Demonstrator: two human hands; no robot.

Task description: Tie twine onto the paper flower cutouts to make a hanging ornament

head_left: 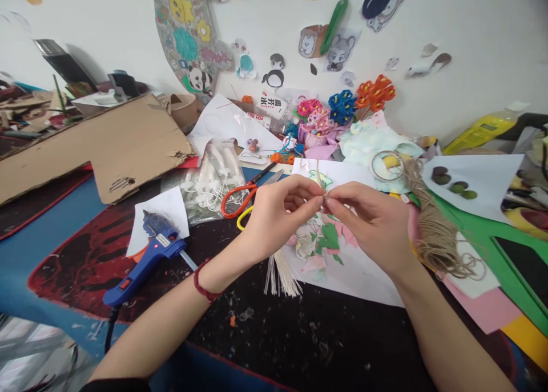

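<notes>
My left hand point(278, 218) and my right hand point(377, 226) meet at the middle, thumbs and forefingers pinched close together. Between the fingertips is a thin piece of brown twine point(318, 170), with one end sticking up above them; its other parts are hidden by the fingers. Below my left hand hangs or lies a bundle of cream strands point(280, 275); whether it joins the twine I cannot tell. Under the hands, green and pink paper scraps point(329, 237) lie on a white sheet point(363, 283). Scissors point(234, 201) with red and yellow handles rest beside my left hand.
A blue glue gun point(148, 261) lies at left on a paper piece, its red light showing. Behind it are cardboard point(98, 146) and a bag of white strings point(214, 181). At right are a twine hank point(434, 238), a phone point(524, 266) and coloured paper point(483, 306). Yarn flowers point(342, 106) stand behind.
</notes>
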